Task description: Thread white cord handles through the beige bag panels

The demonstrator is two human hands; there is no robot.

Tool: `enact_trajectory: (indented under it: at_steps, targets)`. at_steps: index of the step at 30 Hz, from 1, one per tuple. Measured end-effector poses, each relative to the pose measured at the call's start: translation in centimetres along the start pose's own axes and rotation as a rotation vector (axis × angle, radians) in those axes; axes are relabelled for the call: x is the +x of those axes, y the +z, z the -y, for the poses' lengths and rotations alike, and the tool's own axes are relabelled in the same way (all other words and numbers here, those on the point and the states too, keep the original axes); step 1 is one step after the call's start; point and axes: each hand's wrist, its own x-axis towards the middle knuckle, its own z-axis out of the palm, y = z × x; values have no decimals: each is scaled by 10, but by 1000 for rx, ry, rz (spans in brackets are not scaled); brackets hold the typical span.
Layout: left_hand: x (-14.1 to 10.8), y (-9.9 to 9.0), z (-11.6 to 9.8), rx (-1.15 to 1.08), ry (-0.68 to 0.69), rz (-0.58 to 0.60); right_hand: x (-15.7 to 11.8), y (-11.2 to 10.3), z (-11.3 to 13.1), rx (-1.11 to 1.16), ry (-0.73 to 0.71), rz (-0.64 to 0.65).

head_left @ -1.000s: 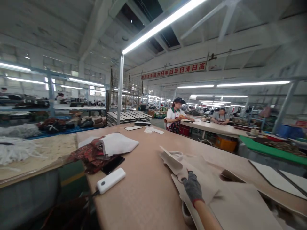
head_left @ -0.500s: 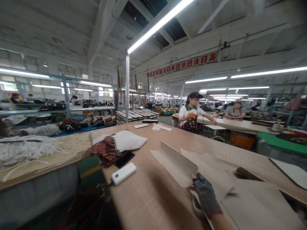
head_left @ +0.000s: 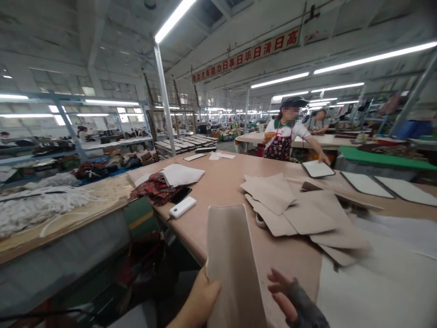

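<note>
My bare left hand (head_left: 204, 291) grips the left edge of a beige sheet (head_left: 232, 255), thumb on its face. The sheet stands tilted up, slightly curved, above the near edge of the table. To its right, my right hand (head_left: 290, 298) wears a dark fingerless glove; its fingers are apart, with nothing in them. Several loose beige sheets (head_left: 307, 214) lie overlapping on the table beyond my right hand. A large pale sheet (head_left: 382, 282) spreads over the near right of the table.
On the brown table (head_left: 225, 182) lie a white power bank (head_left: 182, 207), a dark phone (head_left: 180, 195) and dark red patterned fabric (head_left: 155, 189) under white sheets. Across the table, a co-worker (head_left: 285, 132) touches a dark-edged white panel (head_left: 318, 169). White strips (head_left: 44, 205) heap at left.
My right hand has let go of the beige sheet. The sheet has come nearer and stands more upright, now in my left hand, which has entered view. The camera has turned slightly right and down.
</note>
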Motion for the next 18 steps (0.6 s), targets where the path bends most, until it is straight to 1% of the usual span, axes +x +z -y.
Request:
enact_trajectory:
  at_steps: [1,2,3,4,6,8,10,11,15,18]
  targets:
    - [-5,1,-1,27,5,22,0,3,9,36,9,23]
    - [-8,1,-1,45,9,43,-1,6,17,77,22,17]
    - [-10,2,1,58,11,68,-2,11,24,130,43,63]
    - [-11,2,3,68,11,90,-4,15,31,180,57,82]
    - [-10,1,7,97,21,93,-9,24,38,249,83,94]
    - [-7,-1,7,148,69,24,-13,28,41,274,77,73]
    - [-3,-2,4,193,134,-52,-15,27,42,266,38,64]
    - [-2,-2,2,203,156,-65,-15,26,42,254,14,66]
    - [4,-1,-8,217,202,-24,-11,22,40,164,-9,65]
    - [5,3,-10,247,226,-44,0,22,37,91,-13,32]
